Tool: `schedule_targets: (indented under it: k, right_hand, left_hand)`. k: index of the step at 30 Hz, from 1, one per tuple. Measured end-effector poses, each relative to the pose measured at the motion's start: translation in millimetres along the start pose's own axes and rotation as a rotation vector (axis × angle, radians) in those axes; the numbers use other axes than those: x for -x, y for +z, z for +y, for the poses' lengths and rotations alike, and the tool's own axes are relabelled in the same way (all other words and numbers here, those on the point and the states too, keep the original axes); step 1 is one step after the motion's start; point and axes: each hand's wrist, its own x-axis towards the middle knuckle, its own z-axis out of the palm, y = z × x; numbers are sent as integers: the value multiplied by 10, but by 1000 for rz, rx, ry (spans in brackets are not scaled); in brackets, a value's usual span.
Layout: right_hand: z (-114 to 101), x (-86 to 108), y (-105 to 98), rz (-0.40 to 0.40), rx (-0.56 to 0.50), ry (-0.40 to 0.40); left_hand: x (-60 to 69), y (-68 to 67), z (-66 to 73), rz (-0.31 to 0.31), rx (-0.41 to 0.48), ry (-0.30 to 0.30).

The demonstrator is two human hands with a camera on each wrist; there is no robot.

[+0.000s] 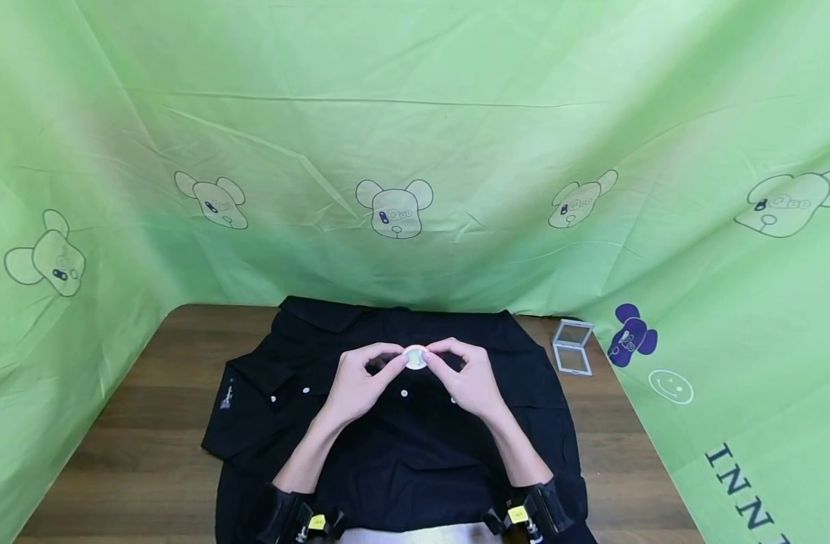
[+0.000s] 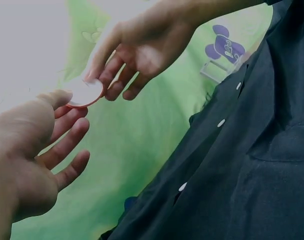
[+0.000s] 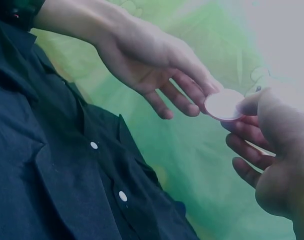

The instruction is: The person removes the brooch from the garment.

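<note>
Both hands hold a small round whitish disc (image 1: pixel 415 357) between them, above a dark shirt (image 1: pixel 415 461). My left hand (image 1: pixel 360 381) pinches the disc's left edge between thumb and fingers. On the opposite edge, my right hand (image 1: pixel 472 378) pinches it the same way. A reddish rim edges the disc (image 2: pixel 85 93) in the left wrist view. Its pale face (image 3: pixel 224 104) looks plain and overexposed in the right wrist view; what kind of disc it is, I cannot tell. The remaining fingers of each hand are spread loosely below it.
The shirt, with white buttons (image 1: pixel 404 393), covers much of the brown wooden table (image 1: pixel 150 446). A hinged case with two square frames (image 1: pixel 573 347) stands unfolded at the right. Green printed cloth (image 1: pixel 306 136) hangs behind and along the sides.
</note>
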Motion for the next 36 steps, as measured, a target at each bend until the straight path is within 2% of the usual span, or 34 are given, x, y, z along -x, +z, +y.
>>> schedule_targets:
  k: [5, 11, 15, 26, 36]
  right_hand:
    - [-19, 0, 3, -22, -10, 17]
    - [-48, 7, 5, -58, -68, -21]
    - [-85, 9, 25, -52, -103, -20]
    - [-114, 1, 56, -14, -139, 8]
    - [-102, -5, 63, 5, -136, 29]
  left_hand:
    - [13, 17, 7, 33, 26, -9]
    - [31, 38, 18, 57, 93, -29]
    - [36, 46, 38, 65, 123, -38]
    - [30, 54, 97, 46, 119, -28]
    - [34, 57, 85, 29, 77, 10]
